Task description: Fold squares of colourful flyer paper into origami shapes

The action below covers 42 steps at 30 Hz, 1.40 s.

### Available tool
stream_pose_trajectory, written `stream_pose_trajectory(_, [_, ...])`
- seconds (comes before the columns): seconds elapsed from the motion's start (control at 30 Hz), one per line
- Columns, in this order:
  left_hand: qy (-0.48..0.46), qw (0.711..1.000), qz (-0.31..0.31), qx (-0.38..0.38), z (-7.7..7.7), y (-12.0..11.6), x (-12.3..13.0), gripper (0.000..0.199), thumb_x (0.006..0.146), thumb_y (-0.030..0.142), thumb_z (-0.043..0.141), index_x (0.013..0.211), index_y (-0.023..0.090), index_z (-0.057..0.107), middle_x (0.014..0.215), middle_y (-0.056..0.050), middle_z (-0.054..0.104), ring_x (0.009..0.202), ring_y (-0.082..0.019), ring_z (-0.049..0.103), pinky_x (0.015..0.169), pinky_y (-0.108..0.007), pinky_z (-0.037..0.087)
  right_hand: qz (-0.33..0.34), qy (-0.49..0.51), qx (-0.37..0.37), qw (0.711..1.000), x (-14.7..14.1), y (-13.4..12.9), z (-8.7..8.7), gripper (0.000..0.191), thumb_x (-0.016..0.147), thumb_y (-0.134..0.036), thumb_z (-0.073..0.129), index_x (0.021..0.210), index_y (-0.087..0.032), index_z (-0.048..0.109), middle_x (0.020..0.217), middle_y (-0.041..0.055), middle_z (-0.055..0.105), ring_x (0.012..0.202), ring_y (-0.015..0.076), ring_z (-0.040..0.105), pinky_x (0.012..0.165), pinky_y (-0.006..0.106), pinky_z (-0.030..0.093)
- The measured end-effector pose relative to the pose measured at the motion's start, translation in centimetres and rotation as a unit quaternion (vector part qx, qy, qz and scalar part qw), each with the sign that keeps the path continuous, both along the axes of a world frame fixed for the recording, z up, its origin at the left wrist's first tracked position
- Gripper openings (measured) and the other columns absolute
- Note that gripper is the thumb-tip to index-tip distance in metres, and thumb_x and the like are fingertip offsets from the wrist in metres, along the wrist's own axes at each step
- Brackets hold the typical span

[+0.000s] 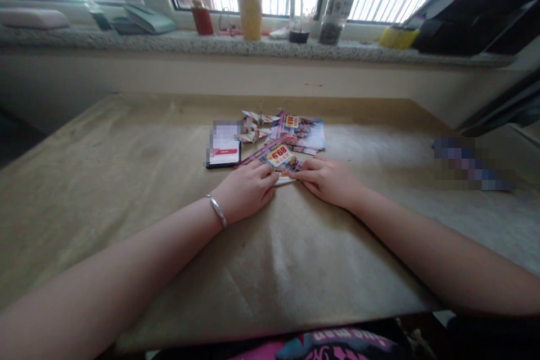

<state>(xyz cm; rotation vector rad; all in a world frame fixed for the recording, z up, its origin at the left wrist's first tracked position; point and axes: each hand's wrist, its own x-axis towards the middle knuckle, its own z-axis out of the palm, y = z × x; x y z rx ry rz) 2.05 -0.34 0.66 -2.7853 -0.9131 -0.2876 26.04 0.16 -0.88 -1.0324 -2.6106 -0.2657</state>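
2 bare forearms reaching in from the lower corners, left hand (248,188) palm down, fingers bent, right hand (327,180) angled inward, index extended, fingertips near each other, wrists low

Both hands, left (248,188) and right (331,183), press a folded printed sheet (276,160) on a covered table (295,259), near folded paper figures (255,126), a stack of leaflets (310,132) and a phone (225,146).
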Motion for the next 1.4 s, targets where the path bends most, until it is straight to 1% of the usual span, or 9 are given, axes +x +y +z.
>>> stream_pose_trajectory(0.13, [0.016,1.0,-0.001,-0.024,0.2,-0.1,0.1,0.031,0.091,0.031,0.047,0.113,0.014,0.062,0.1,-0.011,0.061,0.094,-0.024,0.054,0.086,-0.038,0.047,-0.01,0.011,-0.017,1.0,0.1,0.0,0.2,0.02,0.09,-0.024,0.052,0.094,-0.021,0.071,0.09,0.0054,0.068,0.083,0.0187,0.059,0.071,0.029,0.043])
stream_pose_trajectory(0.27, [0.024,0.999,-0.002,-0.025,0.2,-0.1,0.0,0.036,0.092,0.036,0.047,0.121,0.016,0.058,0.1,-0.01,0.06,0.091,-0.024,0.053,0.083,-0.039,0.047,-0.008,0.033,-0.032,0.999,0.3,0.1,0.1,0.017,0.089,-0.022,0.053,0.093,-0.021,0.07,0.089,0.0051,0.068,0.083,0.0181,0.059,0.072,0.028,0.044])
stream_pose_trajectory(0.4, [0.021,1.0,-0.003,-0.014,0.0,0.0,0.0,0.035,0.092,0.034,0.047,0.123,0.019,0.058,0.1,-0.01,0.058,0.091,-0.023,0.053,0.085,-0.038,0.046,-0.008,0.055,-0.052,0.997,0.7,0.1,0.0,0.016,0.087,-0.02,0.054,0.089,-0.019,0.071,0.087,0.0059,0.067,0.081,0.0174,0.059,0.071,0.028,0.045])
stream_pose_trajectory(0.67, [0.006,1.0,0.0,-0.029,-0.2,0.0,0.0,0.034,0.092,0.03,0.046,0.122,0.019,0.058,0.106,-0.011,0.057,0.096,-0.024,0.052,0.091,-0.04,0.045,0.025,0.095,-0.079,0.992,1.0,0.5,-0.2,0.018,0.086,-0.014,0.055,0.091,-0.018,0.072,0.089,0.0073,0.068,0.084,0.0183,0.06,0.077,0.031,0.049])
stream_pose_trajectory(0.87, [-0.02,0.998,-0.028,-0.057,-0.3,0.0,0.4,0.038,0.091,0.03,0.049,0.124,0.013,0.056,0.115,-0.013,0.058,0.106,-0.025,0.051,0.097,-0.04,0.044,0.044,0.123,-0.075,0.989,1.2,0.8,-0.5,0.018,0.086,-0.014,0.055,0.089,-0.017,0.072,0.087,0.0077,0.068,0.083,0.0177,0.06,0.077,0.031,0.049])
stream_pose_trajectory(1.03, [-0.011,0.997,-0.023,-0.066,0.0,-0.2,0.5,0.042,0.09,0.036,0.049,0.124,0.013,0.056,0.111,-0.013,0.06,0.104,-0.026,0.052,0.095,-0.04,0.045,0.046,0.131,-0.086,0.987,1.5,0.9,-0.5,0.018,0.086,-0.014,0.055,0.09,-0.018,0.072,0.087,0.0071,0.068,0.081,0.017,0.06,0.075,0.03,0.049])
stream_pose_trajectory(1.27, [-0.011,0.997,-0.036,-0.061,0.1,-0.2,0.6,0.04,0.09,0.033,0.049,0.125,0.015,0.056,0.111,-0.012,0.06,0.1,-0.024,0.053,0.09,-0.039,0.047,0.039,0.147,-0.107,0.983,1.9,0.9,-0.3,0.019,0.083,-0.011,0.053,0.088,-0.018,0.07,0.084,0.0065,0.069,0.08,0.0169,0.061,0.074,0.03,0.049])
stream_pose_trajectory(1.37, [-0.007,0.997,-0.033,-0.062,0.1,-0.2,0.6,0.039,0.089,0.032,0.05,0.124,0.016,0.057,0.11,-0.012,0.06,0.099,-0.024,0.053,0.09,-0.039,0.047,0.01,0.12,-0.078,0.99,1.4,0.4,-0.2,0.021,0.083,-0.013,0.053,0.094,-0.017,0.07,0.091,0.0087,0.069,0.084,0.0191,0.06,0.077,0.032,0.049])
stream_pose_trajectory(1.4, [-0.004,0.997,-0.031,-0.064,0.1,-0.2,0.6,0.039,0.089,0.032,0.05,0.124,0.016,0.057,0.11,-0.012,0.06,0.099,-0.024,0.053,0.09,-0.039,0.047,0.017,0.107,-0.063,0.992,1.2,0.2,-0.2,0.023,0.084,-0.013,0.052,0.097,-0.018,0.07,0.098,0.0088,0.068,0.089,0.0197,0.059,0.08,0.033,0.048])
